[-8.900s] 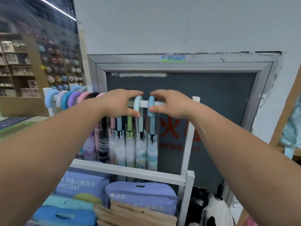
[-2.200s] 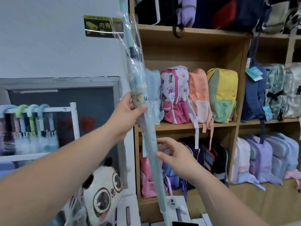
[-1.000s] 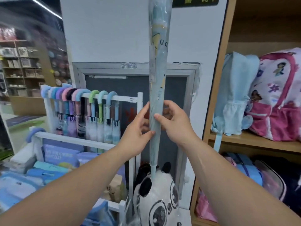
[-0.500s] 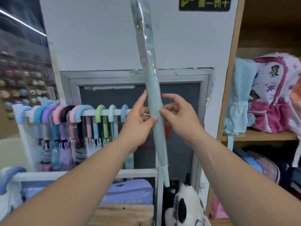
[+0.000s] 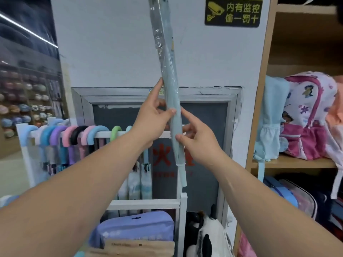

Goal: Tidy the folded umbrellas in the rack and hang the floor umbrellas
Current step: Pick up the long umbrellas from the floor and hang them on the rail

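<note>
A long pale blue umbrella (image 5: 168,67) in a clear plastic sleeve stands nearly upright in front of me, its top out of frame and its tip pointing down near the rack's right post. My left hand (image 5: 151,117) grips its shaft from the left. My right hand (image 5: 198,138) touches the shaft just below with thumb and fingertips. Behind my arms a white rack (image 5: 182,199) carries a row of folded umbrellas hung by curved handles (image 5: 78,134) in blue, purple, pink, black and green on its top rail.
Packaged raincoats (image 5: 137,229) lie in the rack's lower part. A panda-faced item (image 5: 207,238) sits on the floor to the right of the rack. A wooden shelf (image 5: 289,162) with backpacks stands at right. A grey framed panel (image 5: 204,127) and a yellow sign (image 5: 233,11) are on the wall.
The umbrella has risen a little and tilted with its top further left. My right hand has slid lower down the shaft. The view has shifted slightly left toward the rack.
</note>
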`<state>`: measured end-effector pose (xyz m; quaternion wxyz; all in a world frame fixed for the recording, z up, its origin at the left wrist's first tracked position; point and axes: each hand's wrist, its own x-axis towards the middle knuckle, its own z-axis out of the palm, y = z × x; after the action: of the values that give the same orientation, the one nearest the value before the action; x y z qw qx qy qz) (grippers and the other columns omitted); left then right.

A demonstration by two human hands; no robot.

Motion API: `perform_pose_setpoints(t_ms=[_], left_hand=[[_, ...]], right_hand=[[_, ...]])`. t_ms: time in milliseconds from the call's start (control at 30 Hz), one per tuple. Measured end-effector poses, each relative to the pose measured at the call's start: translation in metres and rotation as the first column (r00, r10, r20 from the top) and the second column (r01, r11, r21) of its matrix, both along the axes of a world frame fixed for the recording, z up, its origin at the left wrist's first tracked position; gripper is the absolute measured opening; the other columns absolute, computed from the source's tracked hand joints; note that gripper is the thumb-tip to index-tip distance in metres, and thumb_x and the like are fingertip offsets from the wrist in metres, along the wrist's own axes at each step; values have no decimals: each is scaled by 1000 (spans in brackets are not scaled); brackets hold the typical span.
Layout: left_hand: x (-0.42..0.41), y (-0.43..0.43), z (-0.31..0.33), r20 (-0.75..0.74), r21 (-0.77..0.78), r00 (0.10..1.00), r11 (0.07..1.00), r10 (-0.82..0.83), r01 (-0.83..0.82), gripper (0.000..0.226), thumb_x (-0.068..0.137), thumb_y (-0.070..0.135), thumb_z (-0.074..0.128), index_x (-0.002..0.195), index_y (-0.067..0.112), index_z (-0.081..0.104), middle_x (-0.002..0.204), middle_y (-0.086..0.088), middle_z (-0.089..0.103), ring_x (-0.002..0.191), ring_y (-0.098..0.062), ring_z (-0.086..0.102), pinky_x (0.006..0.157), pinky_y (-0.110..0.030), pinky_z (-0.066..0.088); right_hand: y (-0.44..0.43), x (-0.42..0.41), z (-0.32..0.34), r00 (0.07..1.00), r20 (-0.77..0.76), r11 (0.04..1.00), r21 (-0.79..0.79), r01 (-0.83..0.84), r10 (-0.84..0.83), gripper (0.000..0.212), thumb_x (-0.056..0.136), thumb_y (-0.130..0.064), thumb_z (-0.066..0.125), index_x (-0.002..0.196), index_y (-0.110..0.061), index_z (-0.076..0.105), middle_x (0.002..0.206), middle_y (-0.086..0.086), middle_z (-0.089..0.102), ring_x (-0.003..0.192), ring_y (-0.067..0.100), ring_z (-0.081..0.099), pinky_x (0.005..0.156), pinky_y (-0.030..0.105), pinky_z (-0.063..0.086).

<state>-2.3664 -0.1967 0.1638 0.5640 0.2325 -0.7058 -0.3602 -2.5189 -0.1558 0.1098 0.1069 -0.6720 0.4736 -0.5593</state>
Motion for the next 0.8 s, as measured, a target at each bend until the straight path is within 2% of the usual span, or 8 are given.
perform_pose_setpoints(t_ms=[100, 167, 267, 367, 467, 600, 800], left_hand=[[4, -1, 1, 53, 2, 999, 1000, 3, -3, 84, 98, 6, 61, 153, 55, 19, 104, -9, 70, 96, -22, 74, 77, -44, 63], [7, 0, -2, 112, -13, 993, 1000, 27, -26, 85, 100, 7, 59, 153, 57, 15, 105, -3, 73, 98, -16, 73, 77, -44, 63], [11, 0, -4, 144, -25, 987, 997, 74, -71, 86, 100, 6, 58, 152, 59, 15, 104, -1, 74, 98, -14, 73, 77, -44, 64], [18, -5, 7, 115, -29, 991, 998, 67, -65, 86, 100, 5, 58, 152, 58, 17, 104, -7, 73, 95, -15, 74, 77, -43, 64], [26, -17, 29, 94, -54, 991, 995, 91, -86, 86, 99, 5, 60, 150, 61, 20, 104, -12, 70, 92, -18, 74, 77, -45, 64], [32, -33, 56, 103, -106, 987, 988, 122, -111, 86, 98, 5, 60, 149, 62, 19, 106, -17, 67, 94, -20, 74, 75, -45, 64], [35, -60, 74, 95, -172, 985, 977, 144, -127, 87, 98, 6, 60, 148, 64, 18, 104, -13, 68, 93, -19, 73, 78, -42, 64]], right_hand=[[-11, -1, 5, 997, 25, 997, -29, -66, 67, 74, 92, -13, 69, 143, -58, 40, 100, 2, 67, 82, 18, 70, 78, 36, 62], [-18, -1, 10, 995, 30, 994, -50, -95, 97, 75, 92, -12, 68, 142, -60, 39, 100, 4, 68, 85, 22, 71, 79, 42, 63], [-24, 2, 19, 992, 33, 991, -68, -118, 120, 74, 93, -11, 68, 142, -59, 40, 99, 2, 68, 87, 20, 71, 80, 42, 62], [-30, 12, 35, 993, 9, 990, -79, -113, 114, 73, 93, -11, 67, 143, -58, 40, 98, -1, 70, 85, 17, 71, 79, 39, 63], [-41, 23, 58, 997, -14, 991, -109, -72, 71, 73, 93, -12, 66, 143, -58, 40, 95, -3, 69, 84, 15, 70, 81, 39, 62], [-53, 36, 85, 999, -36, 988, -155, -21, 16, 75, 93, -10, 65, 144, -58, 38, 95, 1, 64, 82, 22, 69, 79, 40, 62], [-68, 49, 102, 997, -33, 980, -191, 63, -71, 76, 96, -11, 63, 146, -60, 32, 89, -8, 57, 73, 12, 63, 79, 40, 62]])
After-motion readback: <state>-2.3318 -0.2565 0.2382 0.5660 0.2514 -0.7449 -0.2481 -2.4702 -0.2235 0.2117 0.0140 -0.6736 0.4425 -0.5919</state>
